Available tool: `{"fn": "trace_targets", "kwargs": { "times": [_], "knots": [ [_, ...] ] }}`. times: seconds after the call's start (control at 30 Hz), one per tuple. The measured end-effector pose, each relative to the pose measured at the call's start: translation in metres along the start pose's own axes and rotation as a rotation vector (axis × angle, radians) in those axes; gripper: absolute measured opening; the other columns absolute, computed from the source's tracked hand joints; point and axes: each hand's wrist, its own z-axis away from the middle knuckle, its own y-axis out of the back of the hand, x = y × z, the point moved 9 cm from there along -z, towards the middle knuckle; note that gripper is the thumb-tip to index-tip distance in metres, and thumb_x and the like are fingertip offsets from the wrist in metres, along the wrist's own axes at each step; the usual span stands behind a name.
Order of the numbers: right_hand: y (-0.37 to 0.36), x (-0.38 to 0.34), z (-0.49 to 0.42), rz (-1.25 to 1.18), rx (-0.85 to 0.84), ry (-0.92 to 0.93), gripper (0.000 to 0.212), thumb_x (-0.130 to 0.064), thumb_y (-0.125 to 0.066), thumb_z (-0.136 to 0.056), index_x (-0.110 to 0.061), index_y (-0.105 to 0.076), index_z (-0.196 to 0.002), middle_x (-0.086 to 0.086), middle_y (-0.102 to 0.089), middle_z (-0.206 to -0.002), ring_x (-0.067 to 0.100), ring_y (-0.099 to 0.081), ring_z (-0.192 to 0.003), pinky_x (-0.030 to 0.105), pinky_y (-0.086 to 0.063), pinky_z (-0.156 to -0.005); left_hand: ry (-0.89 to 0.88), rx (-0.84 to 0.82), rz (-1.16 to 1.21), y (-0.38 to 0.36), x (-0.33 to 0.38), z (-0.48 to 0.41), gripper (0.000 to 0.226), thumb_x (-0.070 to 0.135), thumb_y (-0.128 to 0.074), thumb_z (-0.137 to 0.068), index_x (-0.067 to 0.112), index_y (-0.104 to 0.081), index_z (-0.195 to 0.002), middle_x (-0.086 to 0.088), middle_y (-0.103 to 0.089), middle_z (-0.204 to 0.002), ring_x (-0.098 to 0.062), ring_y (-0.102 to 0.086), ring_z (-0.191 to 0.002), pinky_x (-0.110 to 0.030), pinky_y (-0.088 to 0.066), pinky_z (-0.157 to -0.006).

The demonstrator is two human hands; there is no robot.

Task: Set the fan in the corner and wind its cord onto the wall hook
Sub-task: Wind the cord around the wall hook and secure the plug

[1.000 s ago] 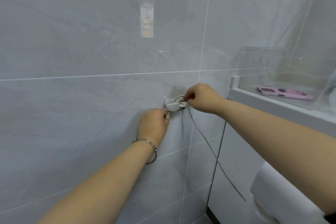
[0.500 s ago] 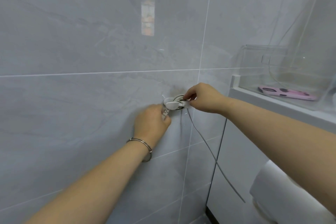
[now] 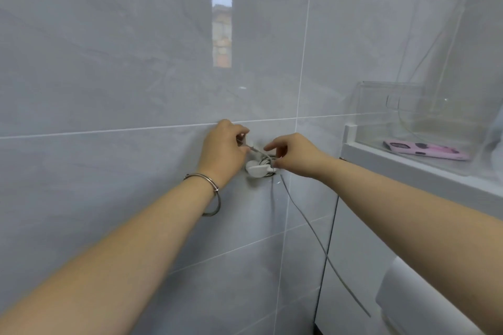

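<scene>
Our left hand (image 3: 226, 151) has gone up since a moment ago. Before, it was below the wall hook (image 3: 258, 169). Now it sits up and to the left of the hook, close to the white line between the tiles. Our right hand (image 3: 295, 156) has stayed on the right side of the hook.

We pinch the end of the cord (image 3: 321, 246) between the thumb and fingers of our left hand. That end looks thin and shiny, and it points toward the hook. From there the cord bends down onto the hook, where some loops are wound behind the round white cap.

Our right hand is half open. Its pointer finger sticks out to the left above the hook. Its lower fingers touch the right edge of the hook, where the loops are. We cannot tell if they squeeze the cord or only press on it.

One long piece of cord hangs from the hook. It runs down and to the right along the gray tile wall (image 3: 109, 90), toward the corner. A white thing (image 3: 408, 296) shows in the bottom right. We cannot tell if it is the fan.

We wear a silver bracelet (image 3: 209, 193) on our left wrist. A pink phone (image 3: 427, 150) lies in a clear box (image 3: 381, 106) on the white ledge (image 3: 408, 168) to the right, well apart from the hook.
</scene>
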Motion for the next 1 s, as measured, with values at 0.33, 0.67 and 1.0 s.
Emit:
{"fn": "trace_targets", "kwargs": {
  "times": [0.33,0.67,1.0],
  "knots": [
    [0.01,0.008,-0.021,-0.029,0.238,-0.086,0.011,-0.012,-0.06,-0.077,-0.014,-0.057,-0.067,-0.003,-0.052,-0.062,0.014,-0.049,-0.062,0.024,-0.039,-0.061,-0.035,-0.007,0.153,-0.006,0.012,0.004,0.047,-0.003,-0.051,-0.082,0.011,-0.056,-0.126,-0.009,-0.057,-0.117,-0.024,-0.063,-0.097,-0.032,-0.048,-0.092],
    [-0.02,0.092,-0.006,-1.055,0.316,-0.527,0.016,0.001,-0.058,-0.082,-0.009,-0.054,-0.069,0.005,-0.054,-0.05,0.008,-0.045,-0.03,0.017,-0.038,-0.038,-0.346,-0.402,-0.246,-0.069,0.021,0.042,0.058,0.012,-0.041,-0.073,0.014,-0.052,-0.13,-0.011,-0.057,-0.121,-0.033,-0.052,-0.108,-0.041,-0.044,-0.092],
    [-0.016,0.107,-0.001,-1.015,0.453,-0.489,0.064,-0.003,-0.073,-0.075,-0.02,-0.036,-0.124,0.014,-0.057,-0.109,0.022,-0.057,-0.077,0.027,-0.047,-0.057,-0.542,-0.304,-0.526,-0.079,0.026,0.05,0.063,0.005,-0.058,-0.071,0.016,-0.049,-0.133,-0.015,-0.054,-0.118,-0.036,-0.054,-0.099,-0.04,-0.046,-0.077]
  ]
}}
